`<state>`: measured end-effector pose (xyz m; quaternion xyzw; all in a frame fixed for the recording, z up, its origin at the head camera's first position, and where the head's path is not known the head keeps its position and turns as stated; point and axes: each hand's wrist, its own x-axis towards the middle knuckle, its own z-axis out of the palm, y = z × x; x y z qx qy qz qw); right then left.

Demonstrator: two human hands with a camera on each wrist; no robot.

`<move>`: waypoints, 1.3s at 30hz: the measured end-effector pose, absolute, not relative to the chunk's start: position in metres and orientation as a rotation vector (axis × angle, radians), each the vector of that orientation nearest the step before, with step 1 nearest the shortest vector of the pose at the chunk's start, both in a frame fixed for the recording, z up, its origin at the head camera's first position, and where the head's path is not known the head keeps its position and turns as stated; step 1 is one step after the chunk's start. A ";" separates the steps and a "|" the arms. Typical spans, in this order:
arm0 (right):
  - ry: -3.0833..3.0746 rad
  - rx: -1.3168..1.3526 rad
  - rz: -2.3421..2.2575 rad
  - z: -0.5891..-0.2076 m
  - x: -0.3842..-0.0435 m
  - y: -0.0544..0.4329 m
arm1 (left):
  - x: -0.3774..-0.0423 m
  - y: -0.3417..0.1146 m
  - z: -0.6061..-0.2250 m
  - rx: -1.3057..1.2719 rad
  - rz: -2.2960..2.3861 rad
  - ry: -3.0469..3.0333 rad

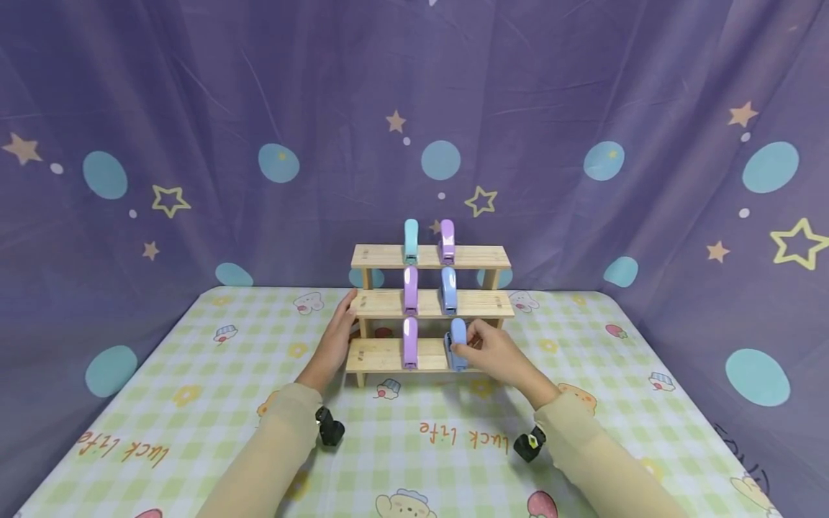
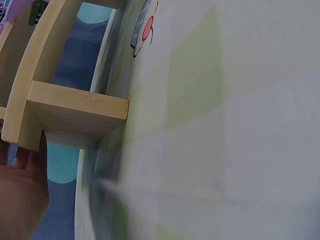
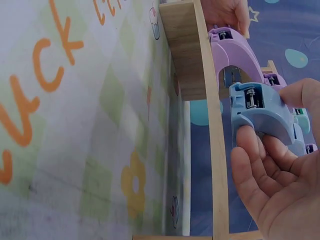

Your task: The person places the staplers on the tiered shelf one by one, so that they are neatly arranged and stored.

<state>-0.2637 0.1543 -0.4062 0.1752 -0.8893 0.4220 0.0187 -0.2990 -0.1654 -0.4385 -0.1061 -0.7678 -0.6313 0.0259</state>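
In the head view my right hand [image 1: 499, 354] pinches a blue stapler [image 1: 459, 338] at the right of the bottom shelf. The right wrist view shows the thumb above this blue stapler [image 3: 262, 107] and curled fingers [image 3: 250, 150] beneath. Whether its base touches the shelf, I cannot tell. My left hand [image 1: 334, 338] holds the left end of the wooden rack [image 1: 376, 356], near the middle shelf; its fingertips are partly hidden in the left wrist view. To the left of the blue stapler, a purple stapler [image 1: 410, 344] stands upright on the same shelf.
The middle shelf bears a purple stapler [image 1: 411, 290] and another blue stapler [image 1: 449, 291]. On the top shelf stand a teal stapler [image 1: 411, 241] and a purple stapler [image 1: 447, 241]. A checked cloth [image 1: 246, 403] covers the table; a purple curtain [image 1: 350, 86] hangs behind.
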 end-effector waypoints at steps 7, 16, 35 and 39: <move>-2.778 0.506 1.315 -0.410 -0.265 0.146 | -0.300 -0.164 -0.436 -0.347 -1.998 -2.347; -2.787 0.462 1.307 -0.413 -0.265 0.141 | -0.300 -0.165 -0.438 -0.318 -1.957 -2.364; -2.816 0.438 1.352 -0.412 -0.264 0.139 | -0.298 -0.165 -0.437 -0.307 -1.942 -2.365; -2.820 0.429 1.351 -0.413 -0.265 0.139 | -0.298 -0.164 -0.437 -0.321 -1.941 -2.367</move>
